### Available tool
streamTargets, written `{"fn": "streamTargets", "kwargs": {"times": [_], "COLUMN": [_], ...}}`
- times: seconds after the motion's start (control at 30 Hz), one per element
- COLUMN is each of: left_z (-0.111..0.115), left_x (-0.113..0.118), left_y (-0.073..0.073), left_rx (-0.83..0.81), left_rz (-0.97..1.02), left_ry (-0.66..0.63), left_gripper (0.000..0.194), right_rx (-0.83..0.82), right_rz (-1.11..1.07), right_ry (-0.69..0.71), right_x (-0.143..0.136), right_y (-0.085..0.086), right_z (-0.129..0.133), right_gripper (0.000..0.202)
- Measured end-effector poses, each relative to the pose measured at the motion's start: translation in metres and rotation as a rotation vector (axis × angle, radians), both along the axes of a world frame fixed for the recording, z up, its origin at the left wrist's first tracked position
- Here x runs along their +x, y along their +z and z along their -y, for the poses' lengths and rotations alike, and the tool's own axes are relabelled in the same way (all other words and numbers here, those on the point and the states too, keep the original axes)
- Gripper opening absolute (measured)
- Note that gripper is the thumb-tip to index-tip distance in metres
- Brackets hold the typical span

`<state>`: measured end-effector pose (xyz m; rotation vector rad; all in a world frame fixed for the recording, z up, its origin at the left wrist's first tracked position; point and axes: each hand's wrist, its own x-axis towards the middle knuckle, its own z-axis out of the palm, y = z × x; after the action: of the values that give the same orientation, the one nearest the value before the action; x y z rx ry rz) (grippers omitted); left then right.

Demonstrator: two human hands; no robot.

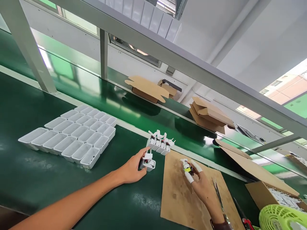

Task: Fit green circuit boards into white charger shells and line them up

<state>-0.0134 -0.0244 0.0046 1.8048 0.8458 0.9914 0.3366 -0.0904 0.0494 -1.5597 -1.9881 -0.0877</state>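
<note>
My left hand (134,167) is closed round a small white housing (149,164) with a white plug part and wires in its open top. Just behind it stands a row of several similar filled housings (159,145). White covers sit on the thumb and a finger of my right hand (198,179), which grips a small electronic assembly (187,166) with a yellow-green patch, above the brown board (177,198). Many open white housings (72,129) lie in rows on the green table at the left.
Tweezers (217,193) lie on the board's right part. A red-handled tool (247,222), a green fan (278,217) and a carton of white parts (261,195) are at the right. Cardboard boxes (146,88) stand beyond the green belt. A metal frame (104,54) crosses above.
</note>
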Motion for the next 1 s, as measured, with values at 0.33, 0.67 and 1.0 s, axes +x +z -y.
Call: {"fn": "streamTargets", "kwargs": {"times": [0.33,0.67,1.0], "left_z": [0.006,0.008,0.011], "left_x": [-0.005,-0.009,-0.005], "left_y": [-0.002,0.004,0.006], "left_rx": [0.059,-0.025,0.037], "left_rz": [0.036,0.046,0.101], "left_ry": [0.009,-0.091,-0.106], "left_gripper": [0.086,0.111,0.114], "right_rx": [-0.074,0.017,-0.142], "right_rz": [0.038,-0.239,-0.26], "right_ry": [0.394,0.549,0.522], "right_x": [-0.114,-0.143,-0.142], "right_y": [0.014,-0.018,-0.026], "right_z": [0.0,-0.025,-0.015], "right_gripper": [0.049,0.048,0.045]}}
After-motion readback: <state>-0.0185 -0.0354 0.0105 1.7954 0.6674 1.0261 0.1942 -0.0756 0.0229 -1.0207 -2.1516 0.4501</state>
